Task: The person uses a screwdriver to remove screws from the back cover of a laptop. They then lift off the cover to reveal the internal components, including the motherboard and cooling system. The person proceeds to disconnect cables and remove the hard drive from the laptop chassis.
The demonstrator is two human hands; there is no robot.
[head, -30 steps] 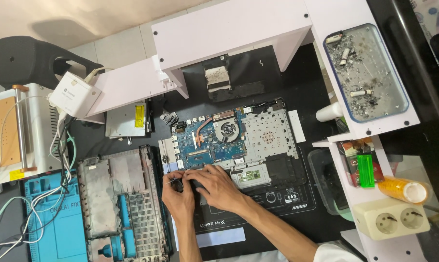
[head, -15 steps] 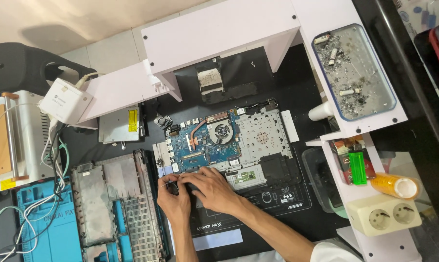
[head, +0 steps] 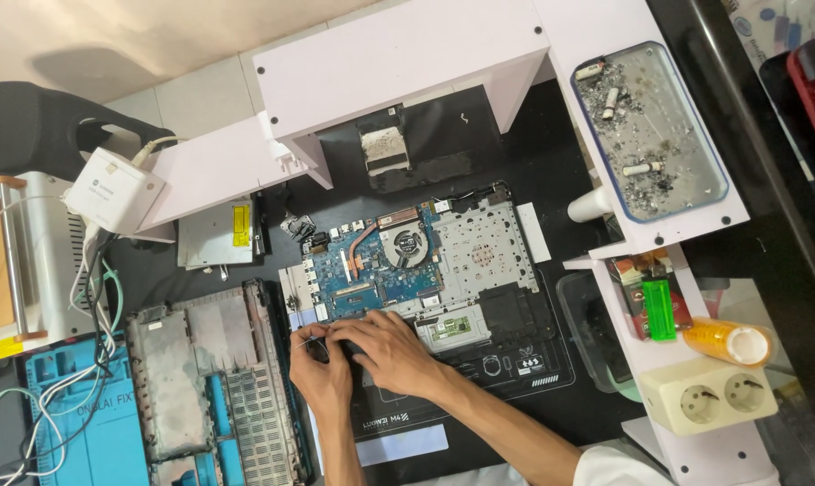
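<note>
Opened laptop chassis [head: 425, 279] lies bottom-up on the black work mat [head: 479, 414], blue motherboard [head: 371, 270] and round cooling fan [head: 405, 245] exposed. Both hands sit together at its near left edge. Left hand [head: 317, 371] is pinched on something small at the board's lower corner; the item itself is too small to tell. Right hand [head: 389, 351] lies flat over the lower edge of the board, fingers reaching left until they touch the left hand's fingertips. Whether the right hand grips anything cannot be told.

Change since a second ago: hands are in the same spot on the same corner, barely shifted; only the view has drifted. Judged as fine work at one point, not yet released.

Outward: detached bottom cover [head: 209, 378] just left of the hands, resting partly on a blue repair mat [head: 74, 432]. Optical drive [head: 216, 236] beyond it. White shelf unit [head: 407, 54] spans the back. Tray of ash and butts [head: 650, 126], green lighter [head: 657, 309], white double socket [head: 709, 405] stand well apart, right.
</note>
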